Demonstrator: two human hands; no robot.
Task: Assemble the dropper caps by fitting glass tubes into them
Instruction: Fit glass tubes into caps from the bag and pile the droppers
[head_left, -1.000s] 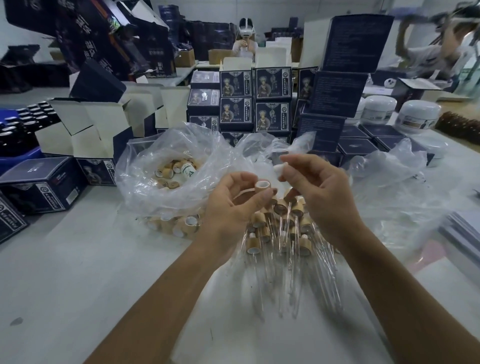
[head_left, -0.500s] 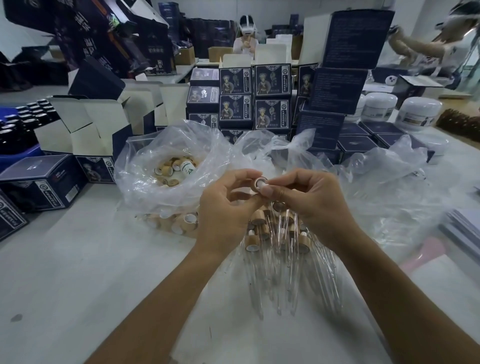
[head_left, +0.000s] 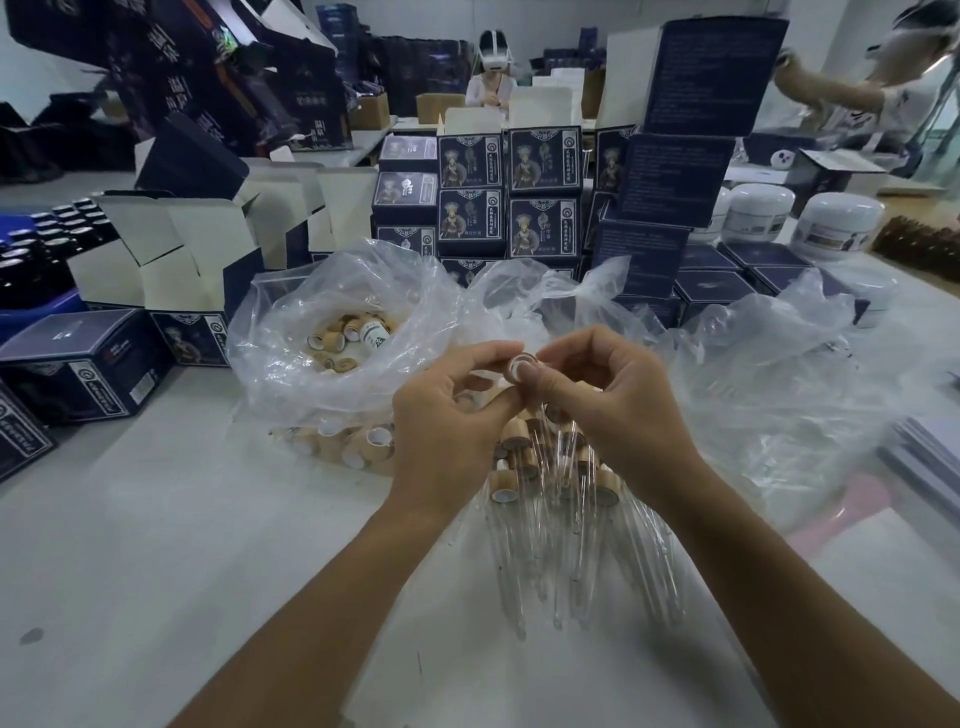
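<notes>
My left hand (head_left: 447, 415) and my right hand (head_left: 613, 400) meet at the centre of the view, both pinching one small wooden dropper cap (head_left: 519, 362) with a white inside. A thin glass tube (head_left: 541, 431) hangs down from under my right thumb; its seat in the cap is hidden by my fingers. Below the hands lies a pile of assembled droppers (head_left: 550, 499), wooden caps at the far end, glass tubes pointing toward me. A clear plastic bag (head_left: 291, 332) at the left holds several loose wooden caps (head_left: 332, 343).
Dark blue printed boxes (head_left: 540, 192) are stacked behind the bags; open white-lined cartons (head_left: 171, 260) stand at the left. White jars (head_left: 836, 223) sit at the back right. Crumpled clear plastic (head_left: 769, 384) covers the table to the right. Two other people work in the background.
My hands came together from slightly apart; the right hand moved in onto the cap held by the left. They now hold it a little lower and closer together.
</notes>
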